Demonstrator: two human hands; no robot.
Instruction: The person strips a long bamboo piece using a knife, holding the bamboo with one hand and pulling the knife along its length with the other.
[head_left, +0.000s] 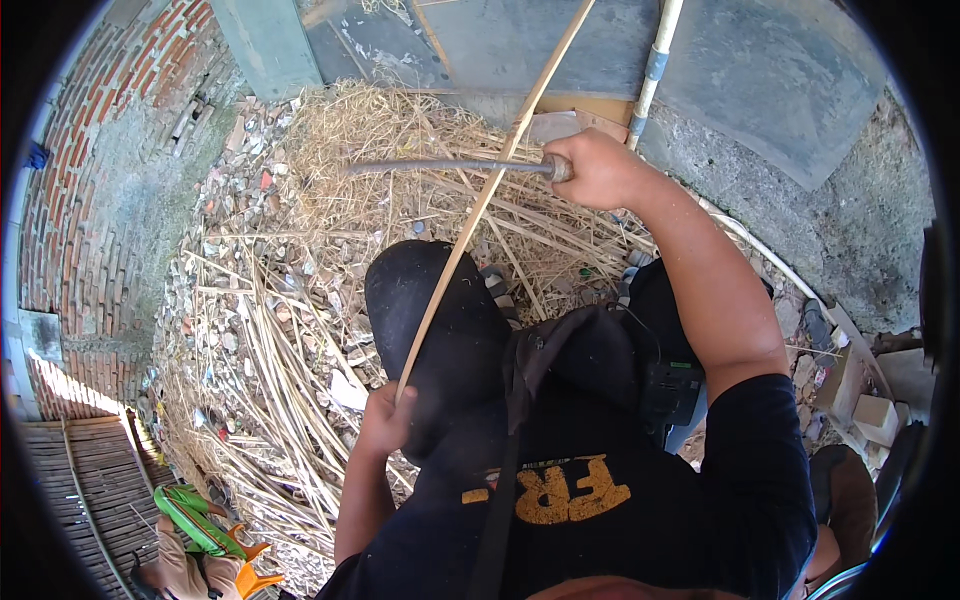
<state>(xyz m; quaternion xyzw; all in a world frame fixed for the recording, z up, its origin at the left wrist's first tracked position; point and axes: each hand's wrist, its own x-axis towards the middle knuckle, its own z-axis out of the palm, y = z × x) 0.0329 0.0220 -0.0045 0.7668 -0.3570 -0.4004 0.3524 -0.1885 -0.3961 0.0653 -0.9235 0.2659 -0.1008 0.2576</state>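
My left hand (386, 420) is closed round the lower end of a long, pale bamboo strip (447, 273). The strip slants up across my left thigh and runs out past the top edge. In my right hand (603, 170), raised at the far right of centre, is the handle of a machete (440, 164) with a long, narrow, dark blade. That blade points left and crosses the strip at its upper part, edge against or very close to it. Exact contact there cannot be made out.
Shavings (350, 150) and split bamboo strips (275, 370) cover rubble ground. Behind stand grey panels (760, 90) and a white pipe (655, 75); a brick wall (95, 220) rises left. Another person (195, 535) in green sits lower left on an orange chair (255, 580).
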